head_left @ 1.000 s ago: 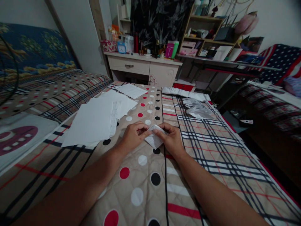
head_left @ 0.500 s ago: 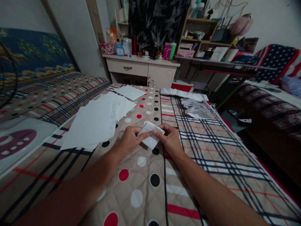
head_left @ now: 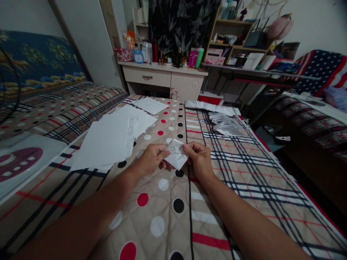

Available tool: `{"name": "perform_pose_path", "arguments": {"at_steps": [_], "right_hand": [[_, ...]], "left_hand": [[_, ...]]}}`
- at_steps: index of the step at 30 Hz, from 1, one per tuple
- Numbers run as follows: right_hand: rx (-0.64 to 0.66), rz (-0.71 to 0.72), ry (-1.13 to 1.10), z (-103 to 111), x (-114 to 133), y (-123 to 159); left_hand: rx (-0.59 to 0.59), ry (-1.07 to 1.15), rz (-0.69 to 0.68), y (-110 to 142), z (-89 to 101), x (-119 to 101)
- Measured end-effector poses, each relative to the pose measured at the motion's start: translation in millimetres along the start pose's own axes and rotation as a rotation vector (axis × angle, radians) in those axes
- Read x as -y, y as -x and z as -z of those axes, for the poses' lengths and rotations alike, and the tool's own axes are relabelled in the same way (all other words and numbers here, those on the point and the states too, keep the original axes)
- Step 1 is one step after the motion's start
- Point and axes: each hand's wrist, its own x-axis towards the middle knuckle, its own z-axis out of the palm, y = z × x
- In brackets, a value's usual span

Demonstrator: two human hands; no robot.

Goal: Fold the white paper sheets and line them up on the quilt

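- The left hand (head_left: 153, 157) is gripping the left corner of a small, white, diamond-shaped piece of folded paper (head_left: 176, 153); its thumb is lying on top and fingertips are showing below, so the grip is closing on the paper from both faces.
- The right hand (head_left: 200, 159) is pinching the opposite corner between thumb and bent forefinger; its remaining fingers are curling under, and their exact contact is not visible.
- The folded paper is sitting between the hands, over the middle of the surface, a beige quilted bedspread (head_left: 252, 173) with dots and plaid stripes. Whether it is touching the bedspread cannot be told.
- Opposed corner grips are probably holding the creases taut and leaving the centre exposed to view.
- A loose stack of flat white paper sheets (head_left: 104, 141) is lying toward the left edge of the surface, presumably within the left hand's reach; a separate white sheet (head_left: 150, 105) is lying beyond it, near the far edge.
- A fanned pile of grey-white folded papers (head_left: 226, 124) is lying near the far right corner, with a long white paper row (head_left: 211, 107) beside it along the far edge; this spacing is apparently separating folded pieces from flat sheets.
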Motion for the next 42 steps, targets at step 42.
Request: {"name": "perform_pose_path", "arguments": {"at_steps": [42], "right_hand": [[0.347, -0.013, 0.129, -2, -1, 7]], "left_hand": [[-0.344, -0.337, -0.230, 7, 7.2, -1]]}}
